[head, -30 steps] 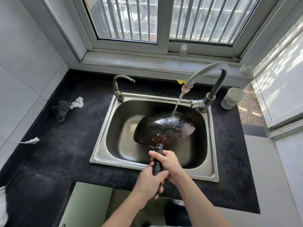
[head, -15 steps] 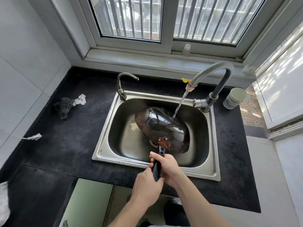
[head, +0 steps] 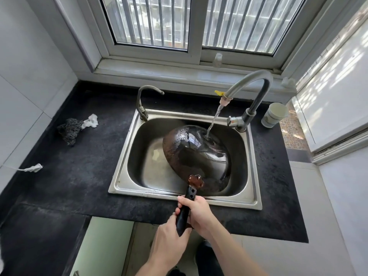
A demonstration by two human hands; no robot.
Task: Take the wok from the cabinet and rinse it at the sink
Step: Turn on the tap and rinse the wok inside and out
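A dark wok (head: 197, 156) hangs turned over in the steel sink (head: 253, 162), its wet, glossy underside facing up. Water runs from the tall grey faucet (head: 251, 86) onto the wok's far edge. The wok's black handle (head: 184, 212) sticks out over the sink's front rim. My right hand (head: 197, 214) grips the handle near the wok. My left hand (head: 169, 242) holds the handle's end just below it.
A smaller faucet (head: 143, 102) stands at the sink's back left corner. A dark scourer (head: 69, 129) with a white rag lies on the black counter (head: 69, 176) to the left. A pale cup (head: 274, 114) sits right of the tall faucet. An open green cabinet door (head: 103, 248) is below.
The wok has rolled from lying crosswise under the stream to tilted lengthwise, its rim turning left. Both hands kept their grip on the handle.
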